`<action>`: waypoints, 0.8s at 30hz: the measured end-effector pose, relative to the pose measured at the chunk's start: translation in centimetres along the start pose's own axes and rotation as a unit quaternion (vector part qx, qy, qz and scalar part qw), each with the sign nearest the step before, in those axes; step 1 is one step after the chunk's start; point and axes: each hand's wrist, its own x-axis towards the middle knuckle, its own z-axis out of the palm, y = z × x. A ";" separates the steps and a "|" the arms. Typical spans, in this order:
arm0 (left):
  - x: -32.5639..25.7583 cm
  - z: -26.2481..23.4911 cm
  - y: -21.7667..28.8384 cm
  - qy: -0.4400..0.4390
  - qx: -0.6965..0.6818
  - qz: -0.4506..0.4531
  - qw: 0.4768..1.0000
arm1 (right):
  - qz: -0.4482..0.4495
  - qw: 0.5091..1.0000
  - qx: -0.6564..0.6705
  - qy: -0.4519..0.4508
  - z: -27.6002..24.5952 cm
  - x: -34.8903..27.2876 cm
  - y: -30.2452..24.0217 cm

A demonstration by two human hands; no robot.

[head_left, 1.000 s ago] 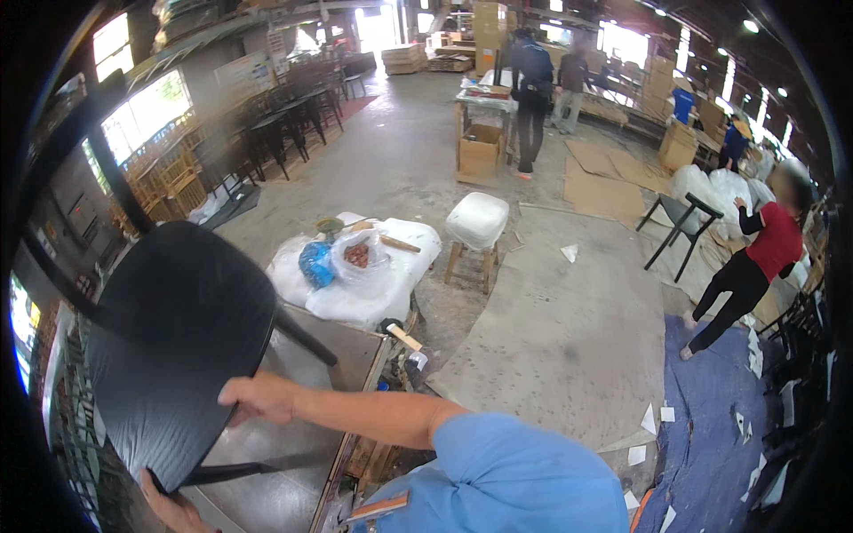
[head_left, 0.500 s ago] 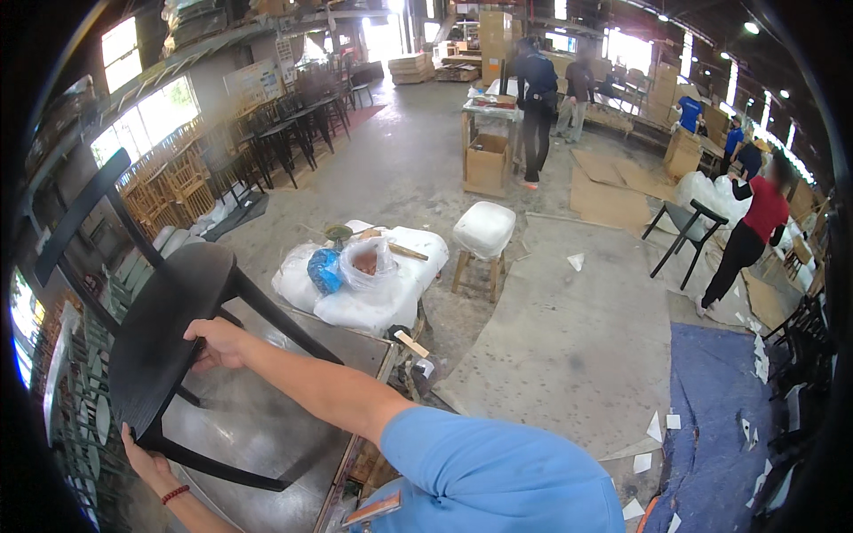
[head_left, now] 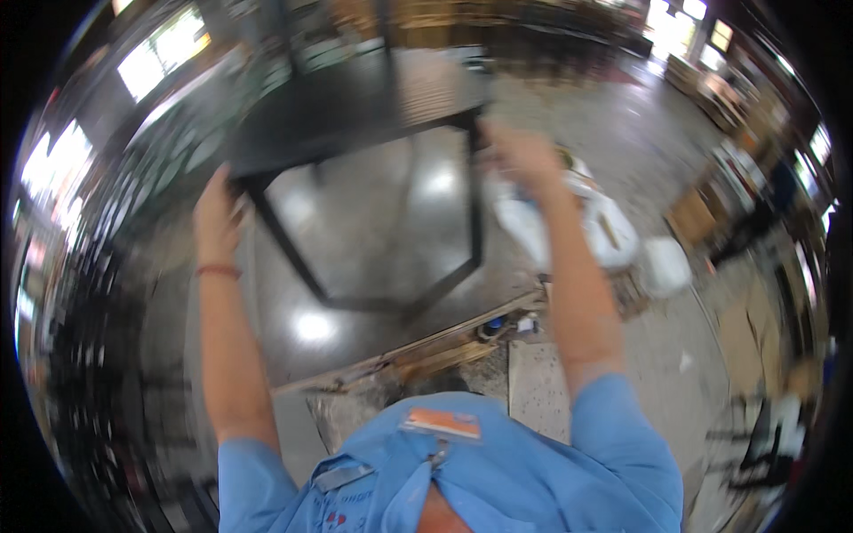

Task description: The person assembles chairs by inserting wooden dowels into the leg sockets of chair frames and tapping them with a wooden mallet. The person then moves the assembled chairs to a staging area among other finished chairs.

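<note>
A black chair stands in front of me on a shiny grey metal-topped table, its seat facing up and its backrest posts at the far side. My left hand is closed on the seat's left front corner, with a red bead bracelet on the wrist. At the right front corner, by the top of the leg, my right hand grips the chair; motion blurs its fingers. The two front legs slant down and appear joined by a low bar near the table's front edge.
Right of the table sits a white-wrapped surface with plastic bags, and beside it a white-covered stool. A cardboard box stands farther right. Blurred stacked frames line the left. Dark chairs are at the lower right.
My view has swung left, bringing the chair to the upper middle. The chair has turned so its front faces me. My right hand has moved to the right front corner.
</note>
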 end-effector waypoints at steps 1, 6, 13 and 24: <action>-0.5 0.8 0.7 -0.022 -0.015 0.005 1.000 | -0.003 0.995 0.056 0.083 -1.9 0.6 1.1; 1.7 3.6 0.1 0.022 -0.019 0.072 0.997 | -0.064 0.961 0.232 0.139 -0.2 6.1 0.2; 0.0 0.8 -1.2 0.135 -0.069 0.121 0.981 | -0.140 0.943 0.264 0.149 3.4 7.9 -1.0; 0.0 -1.6 0.6 0.138 0.032 0.108 0.984 | -0.090 0.936 0.329 0.085 3.2 7.0 -1.8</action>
